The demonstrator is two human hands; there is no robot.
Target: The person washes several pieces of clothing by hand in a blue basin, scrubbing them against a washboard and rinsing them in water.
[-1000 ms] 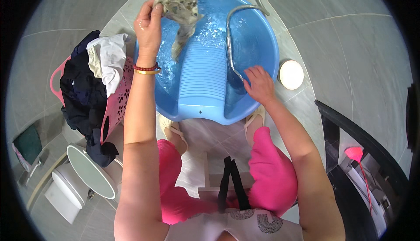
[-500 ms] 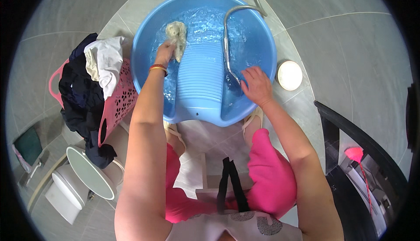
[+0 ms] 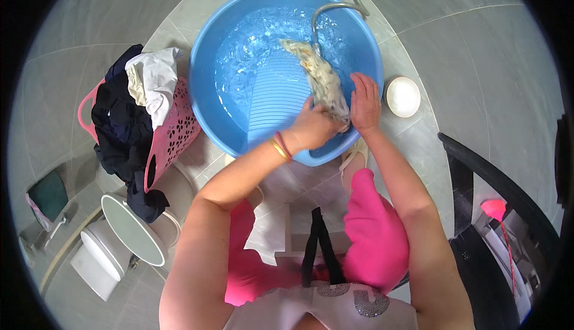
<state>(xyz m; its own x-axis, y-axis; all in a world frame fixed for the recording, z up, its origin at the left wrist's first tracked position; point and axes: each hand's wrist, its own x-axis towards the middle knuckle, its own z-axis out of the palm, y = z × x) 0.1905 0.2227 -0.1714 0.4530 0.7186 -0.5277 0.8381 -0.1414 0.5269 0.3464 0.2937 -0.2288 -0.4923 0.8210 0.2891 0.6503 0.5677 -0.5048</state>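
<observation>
– Where was the cloth point(image 3: 326, 81)?
– In the tub point(image 3: 198, 99), to the right, running slantwise along the washboard's point(image 3: 276, 96) right edge. Water point(image 3: 239, 61) filled the far part.

– And your hands?
– My left hand point(image 3: 317, 128) reached across the near end and had its fingers curled over the cloth's near end, gripping it; exactly how the fingertips closed, I couldn't tell. My right hand point(image 3: 365, 105) was by the right rim, fingers stretched out and close together, just beside the cloth. Whether it touched anything, I couldn't tell.

– What was in the way?
– The hose point(image 3: 338, 5) came in over the far right rim, and the cloth hid its lower end.

– What stood around you?
– A pink basket point(image 3: 176, 128) just left of the tub, heaped with dark clothes point(image 3: 122, 120) and a white garment point(image 3: 156, 84). A round white dish point(image 3: 403, 97) sat near the tub on the right. Farther right I had a pink brush point(image 3: 494, 209).

– Any writing?
– My pale top point(image 3: 287, 306) bore glittery grey shapes, like letters, only partly visible.
</observation>
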